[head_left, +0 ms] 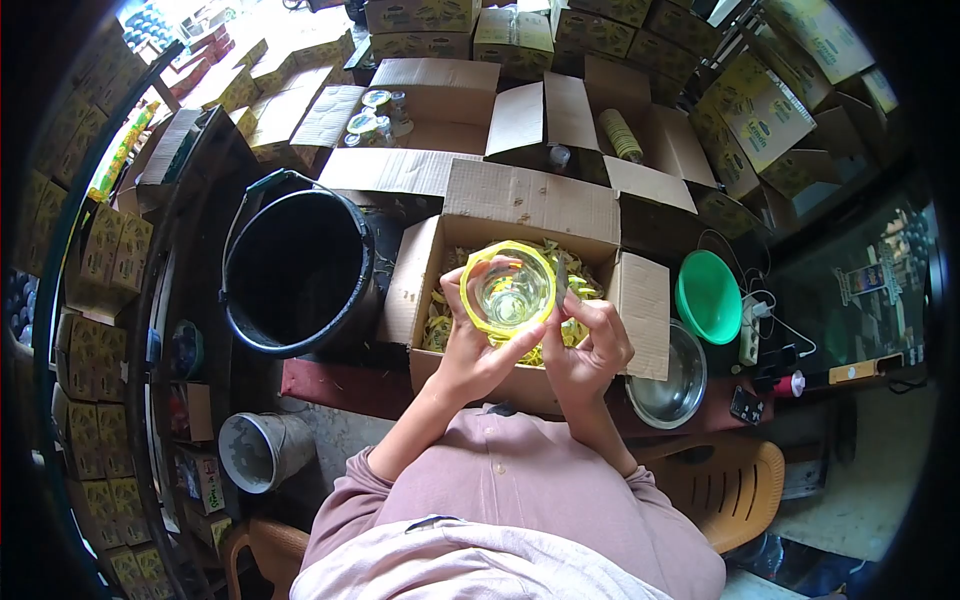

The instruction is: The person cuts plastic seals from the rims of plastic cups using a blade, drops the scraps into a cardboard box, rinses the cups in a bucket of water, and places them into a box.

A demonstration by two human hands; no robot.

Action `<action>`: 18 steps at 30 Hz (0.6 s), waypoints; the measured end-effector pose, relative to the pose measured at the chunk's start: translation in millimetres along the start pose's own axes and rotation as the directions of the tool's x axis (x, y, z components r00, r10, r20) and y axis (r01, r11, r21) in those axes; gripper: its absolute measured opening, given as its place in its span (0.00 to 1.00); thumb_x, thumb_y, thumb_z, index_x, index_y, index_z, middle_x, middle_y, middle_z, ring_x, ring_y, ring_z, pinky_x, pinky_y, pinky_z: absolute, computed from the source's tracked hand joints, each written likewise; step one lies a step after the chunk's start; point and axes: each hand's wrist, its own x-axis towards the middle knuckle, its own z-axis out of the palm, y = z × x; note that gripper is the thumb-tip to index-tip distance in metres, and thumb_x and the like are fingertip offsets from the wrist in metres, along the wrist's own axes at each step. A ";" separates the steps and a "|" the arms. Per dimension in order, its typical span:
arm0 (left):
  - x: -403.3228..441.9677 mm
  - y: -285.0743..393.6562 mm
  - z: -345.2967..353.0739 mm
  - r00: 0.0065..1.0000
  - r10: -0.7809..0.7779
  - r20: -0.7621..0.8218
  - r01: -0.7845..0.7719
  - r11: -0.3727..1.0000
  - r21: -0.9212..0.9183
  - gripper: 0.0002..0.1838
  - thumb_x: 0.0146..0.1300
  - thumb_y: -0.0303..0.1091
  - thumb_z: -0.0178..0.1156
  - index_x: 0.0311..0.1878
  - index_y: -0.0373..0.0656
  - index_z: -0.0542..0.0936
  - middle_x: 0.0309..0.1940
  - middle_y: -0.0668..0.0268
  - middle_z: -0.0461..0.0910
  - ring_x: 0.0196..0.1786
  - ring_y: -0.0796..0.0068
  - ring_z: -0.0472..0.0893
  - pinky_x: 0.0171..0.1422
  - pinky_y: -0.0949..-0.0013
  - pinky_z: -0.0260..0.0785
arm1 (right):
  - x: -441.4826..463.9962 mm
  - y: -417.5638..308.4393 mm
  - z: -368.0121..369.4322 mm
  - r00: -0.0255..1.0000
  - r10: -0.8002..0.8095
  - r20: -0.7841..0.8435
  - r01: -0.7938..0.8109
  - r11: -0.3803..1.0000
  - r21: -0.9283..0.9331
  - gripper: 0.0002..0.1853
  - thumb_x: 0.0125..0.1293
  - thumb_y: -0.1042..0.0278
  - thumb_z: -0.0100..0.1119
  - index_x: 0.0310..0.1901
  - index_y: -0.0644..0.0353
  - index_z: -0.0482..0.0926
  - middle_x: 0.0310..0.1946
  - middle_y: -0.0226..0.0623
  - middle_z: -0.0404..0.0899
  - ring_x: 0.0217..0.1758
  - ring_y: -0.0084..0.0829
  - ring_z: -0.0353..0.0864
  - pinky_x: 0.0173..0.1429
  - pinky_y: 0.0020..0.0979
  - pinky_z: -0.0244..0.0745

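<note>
My left hand (478, 350) is wrapped round a clear cup-like container (509, 298) with a yellow, many-sided rim, its opening facing me. At the right side of that rim, my right hand (592, 345) grips a small knife (561, 274), with the blade pointing up. The blade is close to the rim; whether it touches I cannot tell. Both hands are above an open cardboard box (530, 190) that holds many curled yellow strips (585, 283).
On the left stands a black bucket (297, 345), with a grey bucket (268, 452) below. A green bowl (709, 297) and a metal bowl (668, 378) sit at right, near a power strip (749, 342). Open boxes at the back hold jars (372, 125) and stacked yellow lids (621, 136).
</note>
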 end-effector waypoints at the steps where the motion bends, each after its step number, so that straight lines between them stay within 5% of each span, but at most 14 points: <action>1: 0.1 1.1 0.2 1.000 0.013 0.010 -0.013 1.000 0.004 0.39 0.51 0.28 0.64 0.57 0.40 0.47 0.52 0.55 0.60 0.59 0.64 0.65 0.61 0.64 0.59 | 1.1 0.1 -0.4 1.000 -0.013 -0.003 0.013 1.000 -0.018 0.12 0.45 0.83 0.65 0.34 0.62 0.79 0.23 0.34 0.76 0.25 0.24 0.77 0.30 0.23 0.73; 10: 3.0 3.6 -4.0 0.999 -0.009 0.051 0.011 0.999 -0.039 0.38 0.50 0.28 0.63 0.56 0.42 0.46 0.52 0.55 0.60 0.58 0.64 0.65 0.62 0.64 0.60 | 2.7 10.2 -3.3 0.997 0.068 0.020 -0.070 0.990 0.123 0.12 0.46 0.84 0.64 0.34 0.62 0.79 0.23 0.34 0.76 0.24 0.22 0.77 0.30 0.22 0.73; 18: 4.0 3.1 -4.5 0.998 0.001 0.063 0.001 0.999 -0.036 0.38 0.50 0.29 0.64 0.56 0.41 0.47 0.52 0.54 0.61 0.57 0.64 0.67 0.61 0.65 0.60 | 1.3 6.2 -4.8 0.999 0.013 0.037 -0.015 0.999 0.043 0.12 0.45 0.84 0.65 0.34 0.61 0.79 0.22 0.34 0.76 0.24 0.24 0.77 0.30 0.23 0.73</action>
